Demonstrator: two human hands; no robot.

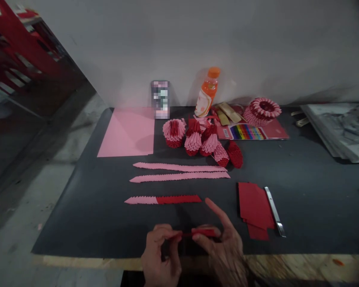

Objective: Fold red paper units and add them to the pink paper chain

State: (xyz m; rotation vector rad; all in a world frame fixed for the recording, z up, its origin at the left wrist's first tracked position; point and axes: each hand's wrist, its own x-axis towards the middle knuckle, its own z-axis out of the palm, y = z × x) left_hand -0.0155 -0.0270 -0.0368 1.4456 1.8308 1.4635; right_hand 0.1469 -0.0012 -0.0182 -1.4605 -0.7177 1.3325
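Near the table's front edge, my left hand (162,253) pinches one end of a narrow red paper strip (208,232) between thumb and finger. My right hand (227,249) grips the strip's other end, its index finger stretched out past it. Just beyond lies a chain of interlocked folded paper pieces (178,199), pink at the left and red at the right. Two all-pink chains, a farther one (179,167) and a nearer one (179,176), lie behind it. To the right are red paper rectangles (255,205) beside a slim silver cutter knife (274,211).
Pink sheets (127,131) lie back left, near a phone (160,99) leaning on the wall. Several pink-and-red folded-paper shapes (193,143) stand before an orange drink bottle (208,91). A paper ring (262,111) rests on a packet (275,131); grey sheets (341,127) lie far right.
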